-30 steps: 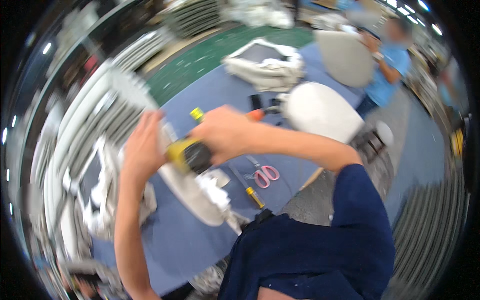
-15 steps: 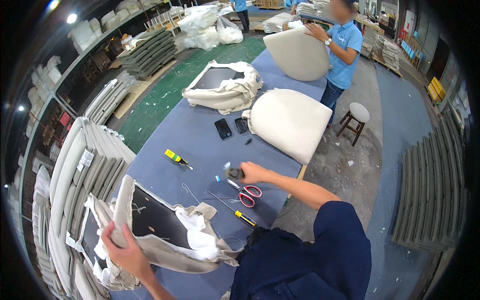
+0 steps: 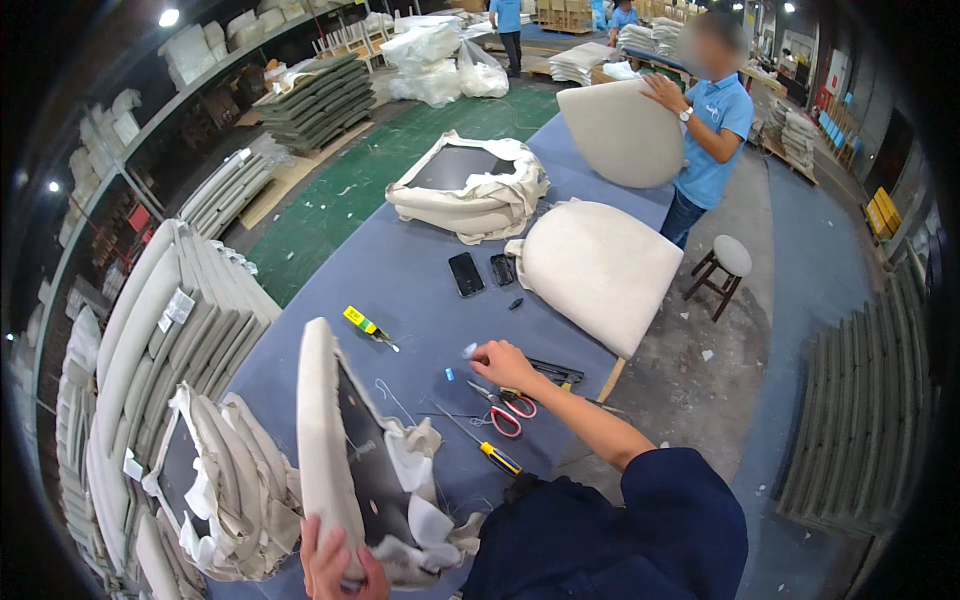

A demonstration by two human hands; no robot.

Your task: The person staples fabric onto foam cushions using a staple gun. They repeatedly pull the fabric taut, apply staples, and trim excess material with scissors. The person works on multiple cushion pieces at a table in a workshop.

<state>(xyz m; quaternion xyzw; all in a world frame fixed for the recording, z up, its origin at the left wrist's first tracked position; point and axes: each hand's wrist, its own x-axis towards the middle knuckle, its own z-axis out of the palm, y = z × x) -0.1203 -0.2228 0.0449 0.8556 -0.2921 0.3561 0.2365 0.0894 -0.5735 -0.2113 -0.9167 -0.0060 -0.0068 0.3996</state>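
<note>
An upholstered seat cushion (image 3: 322, 420) in beige fabric stands tilted on its edge at the front left, its dark underside (image 3: 375, 470) facing right and loose fabric and white padding hanging from it. My left hand (image 3: 338, 565) grips its lower edge, fingers over the padded side. Over the table, my right hand (image 3: 505, 363) is loosely curled, its fingertips beside a small whitish piece (image 3: 469, 351). Just past that wrist lies a black hand tool (image 3: 548, 370), partly hidden by the arm. Red-handled scissors (image 3: 507, 412) and a yellow-handled screwdriver (image 3: 499, 457) lie closer to me.
A yellow-green bottle (image 3: 362, 320), a phone (image 3: 466, 274) and a small blue piece (image 3: 449, 375) lie on the blue table (image 3: 300, 300). Further back are a finished cushion (image 3: 605, 265) and another uncovered one (image 3: 465, 190). A co-worker (image 3: 715, 120) holds a cushion on the right.
My left hand has swung the cushion up from leaning to nearly upright. The dark tool has left my right hand and rests on the table. My view has shifted slightly.
</note>
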